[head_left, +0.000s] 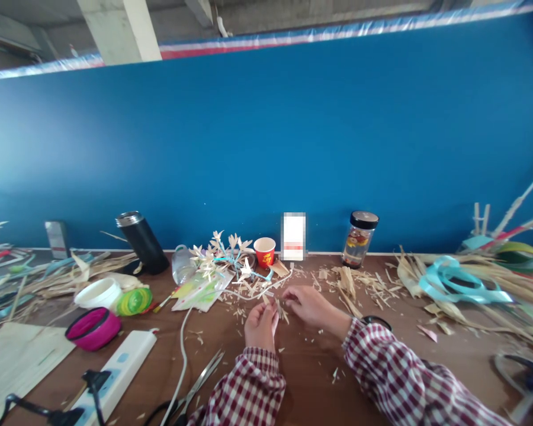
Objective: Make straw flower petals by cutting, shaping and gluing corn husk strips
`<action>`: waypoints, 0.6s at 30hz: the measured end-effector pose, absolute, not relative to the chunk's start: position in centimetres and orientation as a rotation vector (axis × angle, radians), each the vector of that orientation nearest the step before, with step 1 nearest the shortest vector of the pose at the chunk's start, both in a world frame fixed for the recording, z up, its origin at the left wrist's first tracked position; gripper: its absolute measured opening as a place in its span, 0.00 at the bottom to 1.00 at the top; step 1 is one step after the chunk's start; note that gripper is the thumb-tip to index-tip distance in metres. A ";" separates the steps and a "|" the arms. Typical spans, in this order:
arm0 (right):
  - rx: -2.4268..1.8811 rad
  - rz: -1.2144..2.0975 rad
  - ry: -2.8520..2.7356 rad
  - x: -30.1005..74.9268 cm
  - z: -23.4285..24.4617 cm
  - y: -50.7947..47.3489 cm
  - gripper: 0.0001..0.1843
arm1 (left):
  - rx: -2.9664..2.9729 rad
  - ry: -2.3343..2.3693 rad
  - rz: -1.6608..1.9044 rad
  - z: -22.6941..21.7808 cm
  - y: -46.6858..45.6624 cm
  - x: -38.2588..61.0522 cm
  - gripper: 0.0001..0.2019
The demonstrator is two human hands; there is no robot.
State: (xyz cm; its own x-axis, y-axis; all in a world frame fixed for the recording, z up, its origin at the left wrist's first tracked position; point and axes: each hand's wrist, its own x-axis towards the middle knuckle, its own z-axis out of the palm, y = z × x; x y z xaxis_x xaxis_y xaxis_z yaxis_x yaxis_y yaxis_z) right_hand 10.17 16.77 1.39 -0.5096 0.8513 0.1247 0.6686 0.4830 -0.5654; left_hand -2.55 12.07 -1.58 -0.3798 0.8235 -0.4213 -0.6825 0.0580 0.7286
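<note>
My left hand (261,325) is pinched shut on a small pale piece of dried husk (266,300), its tip sticking up past the fingers. Just to the right, my right hand (310,305) hovers low over the table with its fingers curled and closed; whatever they hold is hidden. Husk scraps (288,290) lie scattered around both hands. Beyond them stand pale husk flowers (224,255) on blue-wrapped stems and a red paper cup (265,253). Scissors (204,373) lie partly open beside my left sleeve.
A white power strip (124,361) with plugs, a magenta round case (94,329) and a black flask (143,241) are at left. A white cable (183,340) crosses the table. At right are a lidded glass jar (357,239), blue ribbon (453,284) and husk strips (349,284).
</note>
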 end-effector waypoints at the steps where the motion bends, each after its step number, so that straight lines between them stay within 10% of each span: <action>1: -1.265 0.644 -2.346 10.2 1.5 16.7 0.11 | 0.174 1.112 1.620 -1.6 12.1 -2.6 0.06; 18: -1.165 0.840 -1.866 11.3 2.1 12.5 0.06 | 0.702 1.106 1.379 -2.0 10.7 -1.3 0.15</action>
